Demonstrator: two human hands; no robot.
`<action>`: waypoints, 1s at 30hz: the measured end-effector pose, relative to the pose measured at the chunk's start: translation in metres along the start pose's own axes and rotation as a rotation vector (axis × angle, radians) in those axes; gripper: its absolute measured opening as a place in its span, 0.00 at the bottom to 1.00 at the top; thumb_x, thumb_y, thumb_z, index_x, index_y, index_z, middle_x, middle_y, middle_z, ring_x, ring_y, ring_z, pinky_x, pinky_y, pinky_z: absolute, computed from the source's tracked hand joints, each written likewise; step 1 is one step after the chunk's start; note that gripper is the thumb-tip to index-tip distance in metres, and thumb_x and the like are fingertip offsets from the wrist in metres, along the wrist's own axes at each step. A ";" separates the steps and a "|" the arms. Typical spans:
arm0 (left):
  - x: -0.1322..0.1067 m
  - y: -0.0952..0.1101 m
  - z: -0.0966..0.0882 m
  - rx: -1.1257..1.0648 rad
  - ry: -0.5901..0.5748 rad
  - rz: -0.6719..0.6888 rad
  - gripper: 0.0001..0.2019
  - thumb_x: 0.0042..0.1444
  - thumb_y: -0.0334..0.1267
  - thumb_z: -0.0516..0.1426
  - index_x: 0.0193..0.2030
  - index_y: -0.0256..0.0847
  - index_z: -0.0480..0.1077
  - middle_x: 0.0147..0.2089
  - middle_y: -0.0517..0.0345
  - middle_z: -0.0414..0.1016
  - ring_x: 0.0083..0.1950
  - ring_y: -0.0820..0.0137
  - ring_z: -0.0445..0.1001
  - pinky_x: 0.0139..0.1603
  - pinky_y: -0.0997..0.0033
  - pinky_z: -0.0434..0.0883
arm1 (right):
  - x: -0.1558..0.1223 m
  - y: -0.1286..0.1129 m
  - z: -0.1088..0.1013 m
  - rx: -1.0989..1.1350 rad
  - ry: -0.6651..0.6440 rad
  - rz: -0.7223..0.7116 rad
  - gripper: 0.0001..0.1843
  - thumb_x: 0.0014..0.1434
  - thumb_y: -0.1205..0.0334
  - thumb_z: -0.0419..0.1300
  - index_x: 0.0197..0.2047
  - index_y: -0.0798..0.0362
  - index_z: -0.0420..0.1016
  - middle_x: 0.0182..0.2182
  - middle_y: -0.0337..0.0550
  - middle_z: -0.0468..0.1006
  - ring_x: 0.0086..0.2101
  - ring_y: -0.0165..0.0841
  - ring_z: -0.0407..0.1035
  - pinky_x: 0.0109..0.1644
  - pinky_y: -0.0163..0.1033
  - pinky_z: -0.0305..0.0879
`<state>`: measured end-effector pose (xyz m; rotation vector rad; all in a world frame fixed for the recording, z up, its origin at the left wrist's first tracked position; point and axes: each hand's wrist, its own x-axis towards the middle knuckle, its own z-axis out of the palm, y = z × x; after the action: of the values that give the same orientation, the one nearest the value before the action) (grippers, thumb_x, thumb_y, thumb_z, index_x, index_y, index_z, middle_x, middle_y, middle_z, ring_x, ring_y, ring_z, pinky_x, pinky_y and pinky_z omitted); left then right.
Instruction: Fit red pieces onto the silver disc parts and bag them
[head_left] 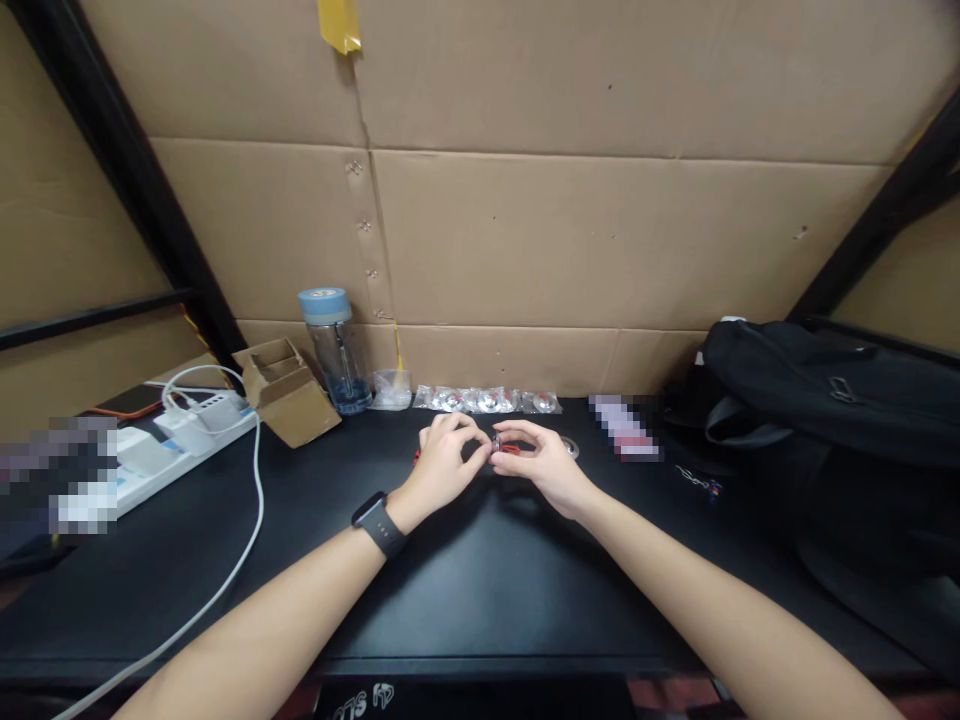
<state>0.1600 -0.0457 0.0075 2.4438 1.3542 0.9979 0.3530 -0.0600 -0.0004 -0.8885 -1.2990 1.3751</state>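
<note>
Above the black tabletop my two hands meet at their fingertips. My left hand (pixel 448 455), with a dark watch on its wrist, is closed in a pinch at a small metal ring (pixel 496 440). From the other side, the thumb and index finger of my right hand (pixel 546 462) grip the same ring. A red cord-like piece (pixel 510 449) shows between the right fingers; how it joins the ring is too small to tell. Some red also shows beside the left fingers. Behind my right hand lies a round shiny disc (pixel 572 449), partly hidden.
Several clear packets (pixel 489 401) with round shiny pieces line the back. Left stand a bottle (pixel 330 350), an opened cardboard box (pixel 289 395) and a power strip (pixel 191 430) with a white cable (pixel 257 500). A black bag (pixel 832 450) and small chain (pixel 694 480) are right.
</note>
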 end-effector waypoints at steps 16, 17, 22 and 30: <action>0.022 -0.147 -0.058 0.711 -0.048 -0.184 0.15 0.64 0.35 0.51 0.46 0.39 0.80 0.51 0.43 0.78 0.53 0.52 0.73 0.48 0.57 0.68 | 0.009 -0.012 -0.021 -0.115 0.060 -0.071 0.29 0.46 0.55 0.77 0.51 0.49 0.78 0.49 0.46 0.74 0.43 0.40 0.78 0.48 0.52 0.80; 0.023 -0.144 -0.056 0.716 -0.047 -0.179 0.16 0.64 0.35 0.51 0.44 0.39 0.81 0.49 0.42 0.79 0.52 0.52 0.73 0.48 0.58 0.68 | 0.009 -0.012 -0.022 -0.120 0.058 -0.077 0.29 0.46 0.55 0.77 0.51 0.50 0.78 0.50 0.46 0.74 0.42 0.40 0.78 0.48 0.52 0.80; 0.026 -0.136 -0.053 0.736 -0.009 -0.180 0.17 0.65 0.34 0.49 0.40 0.37 0.80 0.46 0.41 0.79 0.51 0.53 0.74 0.46 0.58 0.70 | 0.008 -0.015 -0.023 -0.137 0.057 -0.100 0.29 0.48 0.55 0.76 0.52 0.50 0.78 0.50 0.47 0.73 0.42 0.39 0.78 0.49 0.52 0.80; 0.025 -0.125 -0.067 0.755 0.129 -0.220 0.14 0.67 0.38 0.48 0.46 0.38 0.75 0.42 0.44 0.80 0.46 0.54 0.77 0.47 0.58 0.68 | 0.005 -0.026 -0.024 -0.158 0.063 -0.122 0.29 0.48 0.54 0.75 0.53 0.51 0.77 0.52 0.49 0.73 0.43 0.40 0.78 0.47 0.50 0.80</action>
<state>0.0412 0.0345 0.0139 2.6285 2.3251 0.6726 0.3793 -0.0511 0.0218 -0.9356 -1.4037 1.1534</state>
